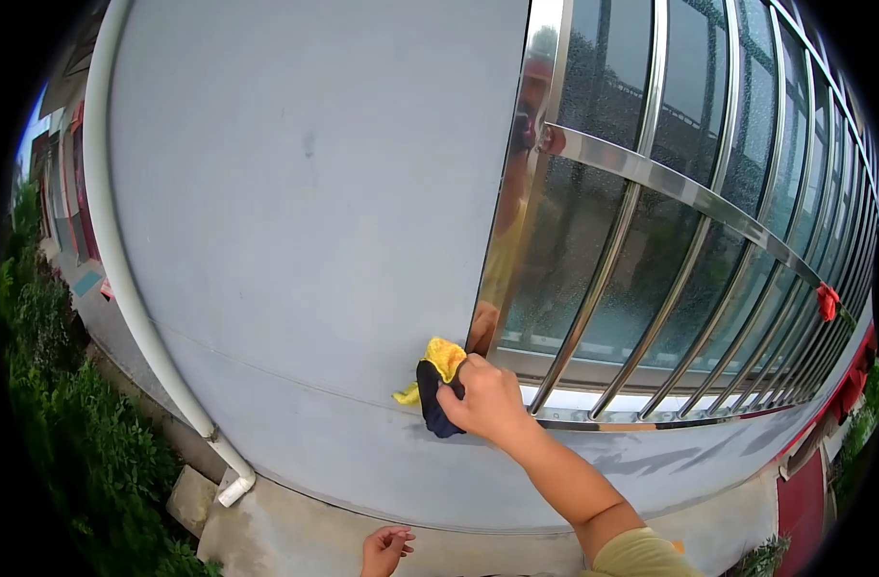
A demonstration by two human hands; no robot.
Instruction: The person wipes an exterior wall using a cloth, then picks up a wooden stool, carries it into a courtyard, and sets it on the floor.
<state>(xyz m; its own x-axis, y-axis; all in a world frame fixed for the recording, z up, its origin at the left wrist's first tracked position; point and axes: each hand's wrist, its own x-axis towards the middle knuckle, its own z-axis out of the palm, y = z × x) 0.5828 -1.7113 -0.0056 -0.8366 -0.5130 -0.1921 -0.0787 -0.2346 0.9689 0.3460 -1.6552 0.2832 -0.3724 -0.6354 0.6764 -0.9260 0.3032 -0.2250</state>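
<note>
**One Full, One Free**

A person's right hand (487, 399) is closed around a crumpled yellow-and-navy fabric cloth (437, 404), long axis roughly upright, beside the lower left corner of a shiny steel window frame (516, 260). The cloth extends left from that nearer hand; the left hand (387, 550), half open and apparently empty, hangs well apart below.

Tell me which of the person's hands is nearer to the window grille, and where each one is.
Right. The right hand, holding a cloth, is at the lower left corner of the window grille; the left hand is lower down, apart from it.
</note>
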